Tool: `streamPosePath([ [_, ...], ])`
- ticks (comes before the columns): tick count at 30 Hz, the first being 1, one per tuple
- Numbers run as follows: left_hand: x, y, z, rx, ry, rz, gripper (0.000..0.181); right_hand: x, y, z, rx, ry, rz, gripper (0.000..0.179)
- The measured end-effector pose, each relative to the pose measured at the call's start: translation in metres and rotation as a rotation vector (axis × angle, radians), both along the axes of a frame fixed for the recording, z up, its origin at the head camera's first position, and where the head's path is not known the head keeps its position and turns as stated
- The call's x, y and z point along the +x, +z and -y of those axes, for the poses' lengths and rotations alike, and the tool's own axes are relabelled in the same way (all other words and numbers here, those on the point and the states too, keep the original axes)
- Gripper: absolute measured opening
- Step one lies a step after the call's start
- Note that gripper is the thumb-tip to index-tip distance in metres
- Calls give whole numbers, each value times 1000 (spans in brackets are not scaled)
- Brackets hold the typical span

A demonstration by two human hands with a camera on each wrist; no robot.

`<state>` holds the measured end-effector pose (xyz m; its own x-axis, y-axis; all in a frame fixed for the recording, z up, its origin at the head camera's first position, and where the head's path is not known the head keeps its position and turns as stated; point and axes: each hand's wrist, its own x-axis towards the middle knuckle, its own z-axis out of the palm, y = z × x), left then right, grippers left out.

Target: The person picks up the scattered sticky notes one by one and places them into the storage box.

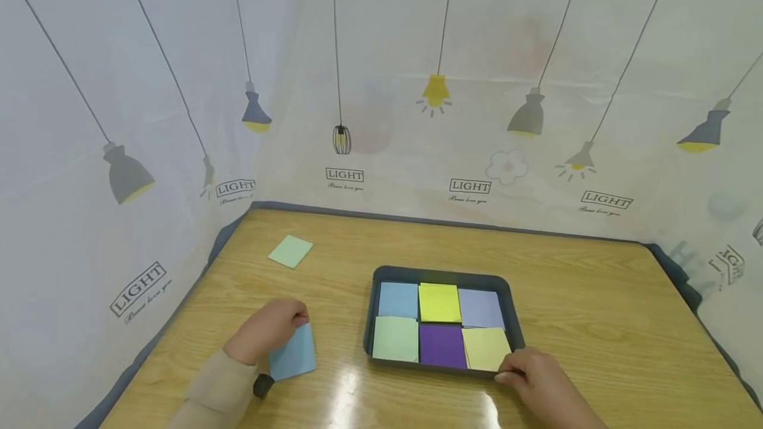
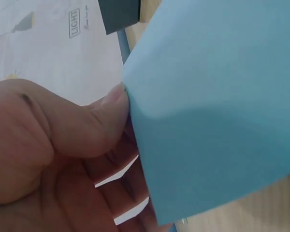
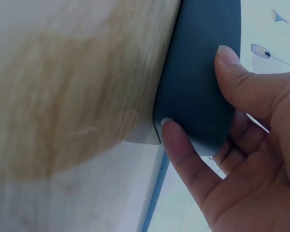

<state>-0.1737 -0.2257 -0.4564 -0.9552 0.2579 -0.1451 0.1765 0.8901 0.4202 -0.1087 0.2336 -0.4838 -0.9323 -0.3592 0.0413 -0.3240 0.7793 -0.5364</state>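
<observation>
My left hand pinches the edge of a light blue square of paper between thumb and fingers, left of the tray. In the left wrist view the blue paper fills much of the picture, the thumb flat on its edge. A dark rectangular tray holds stacks of square notes: blue, bright yellow and lavender behind; pale green, purple and pale yellow in front. At its near right corner my right hand grips the rim. In the right wrist view the thumb and fingers curl about the tray's dark wall.
A pale green square note lies alone at the back left of the wooden table. Light cloth walls printed with lamps enclose the table at the back and both sides. A small black object sits by the left wrist.
</observation>
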Motion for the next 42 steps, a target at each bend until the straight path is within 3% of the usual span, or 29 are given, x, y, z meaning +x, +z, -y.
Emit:
streamPosePath([
  [5, -9, 3, -17, 7, -40, -16, 16, 0, 0, -1, 0, 5, -5, 11],
  [19, -29, 35, -68, -12, -183, -51, 17, 0, 1, -2, 3, 7, -4, 12],
  [26, -41, 42, -96, -34, -241, -57, 23, 1, 0, -1, -8, 5, -22, 12],
  [31, -49, 43, -114, -45, -254, -37, 20, 1, -1, -2, -12, 5, -45, 13],
  [42, -58, 46, -150, -117, -251, -62, 15, 1, 0, -2, -15, -1, -50, 13],
])
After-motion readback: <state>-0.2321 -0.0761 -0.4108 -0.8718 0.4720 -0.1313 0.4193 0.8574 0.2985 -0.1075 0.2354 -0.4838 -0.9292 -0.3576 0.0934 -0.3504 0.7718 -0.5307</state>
